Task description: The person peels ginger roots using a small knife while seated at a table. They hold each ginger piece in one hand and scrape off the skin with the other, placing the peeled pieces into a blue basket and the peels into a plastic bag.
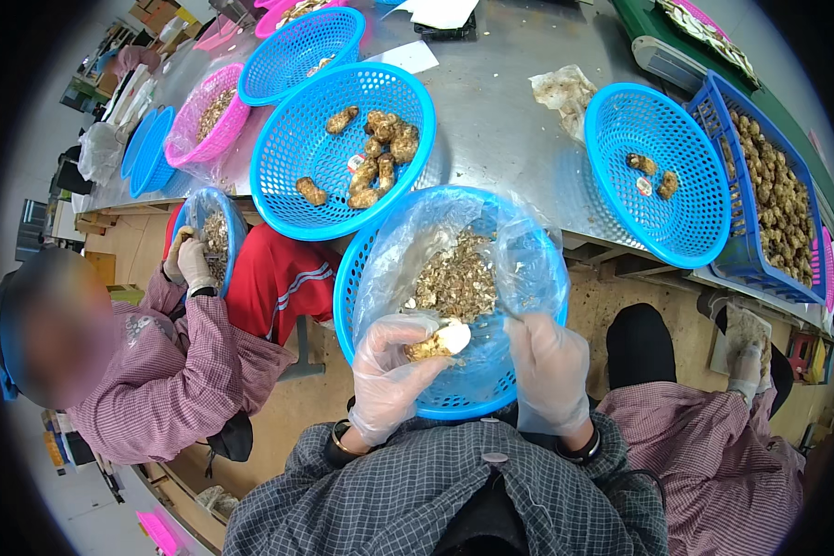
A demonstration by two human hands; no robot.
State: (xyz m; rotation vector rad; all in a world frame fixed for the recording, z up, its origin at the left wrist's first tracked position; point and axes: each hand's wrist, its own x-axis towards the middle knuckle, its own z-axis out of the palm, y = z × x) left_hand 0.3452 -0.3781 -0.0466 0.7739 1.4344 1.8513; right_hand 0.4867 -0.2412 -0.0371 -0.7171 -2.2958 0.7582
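Note:
Between the fingers and thumb of my gloved left hand [394, 372] is a mushroom [441, 340], its right end white and cut clean, the rest brown. My gloved right hand [549, 365] is closed on a thin dark tool, perhaps a knife; most of it is hidden. Both hands are over the near part of a blue plastic basket [344, 288] lined with a clear plastic bag [528, 257]. Brown and white trimmings [456, 278] lie in the bag. Just beyond, a larger blue basket [417, 104] holds several unpeeled brown mushrooms [382, 156].
A blue basket [719, 187] with two mushrooms and a blue crate [768, 236] full of mushrooms stand right on the metal table [500, 83]. A pink basket [233, 132] is at left. Co-workers sit on both sides, one [174, 361] left, one [695, 445] right.

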